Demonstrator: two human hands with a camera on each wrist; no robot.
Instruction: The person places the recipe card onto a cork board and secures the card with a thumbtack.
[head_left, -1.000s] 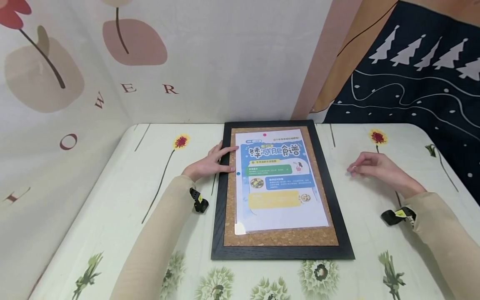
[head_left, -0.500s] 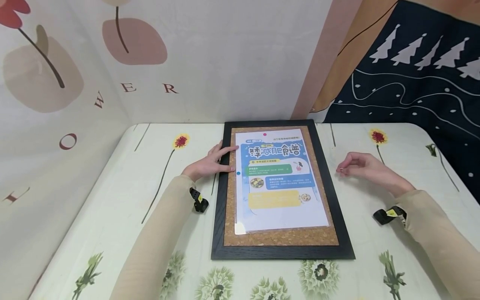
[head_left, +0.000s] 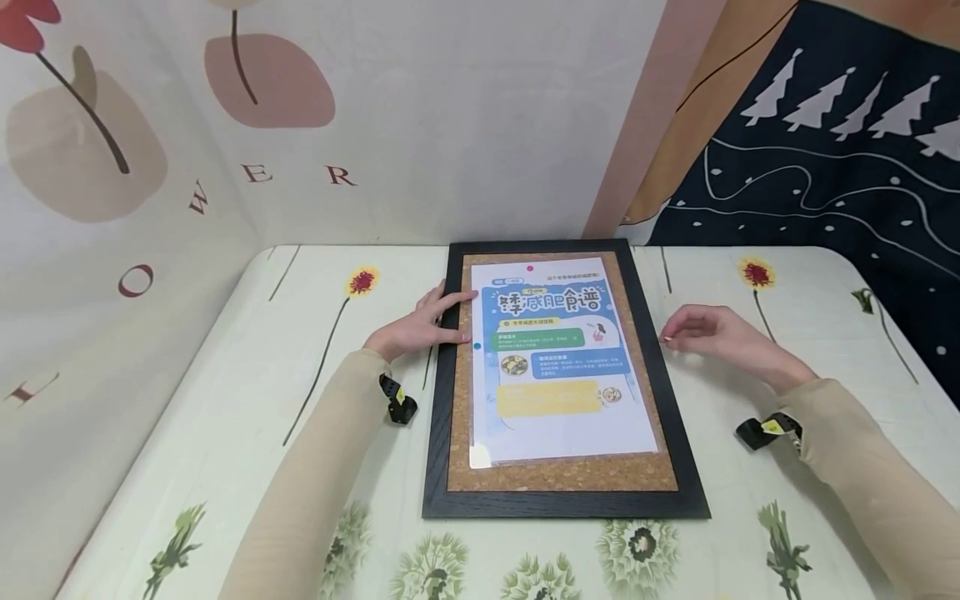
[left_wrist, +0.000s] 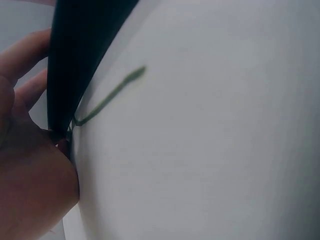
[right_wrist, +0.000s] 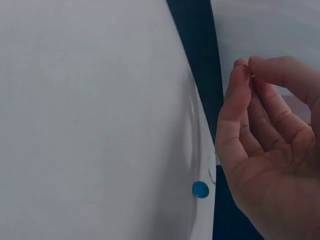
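A black-framed cork board lies on the table with a printed poster sheet on it. A pink thumbtack sits at the sheet's top edge and a blue thumbtack at its left edge. My left hand rests across the frame's left side, thumb and forefinger stretched onto the board. Beside the right side of the frame, my right hand pinches a thumbtack between thumb and forefinger. Only a sliver of it shows; the fingertips hide the rest.
A flower-print cloth covers the table. Printed curtains stand behind it, with a dark tree-patterned one at right. In the right wrist view, a small blue round thing shows on the white surface near my hand.
My right hand has moved left with the thumbtack, from over the tablecloth to the frame's right edge. The left hand, board and poster have kept their places.
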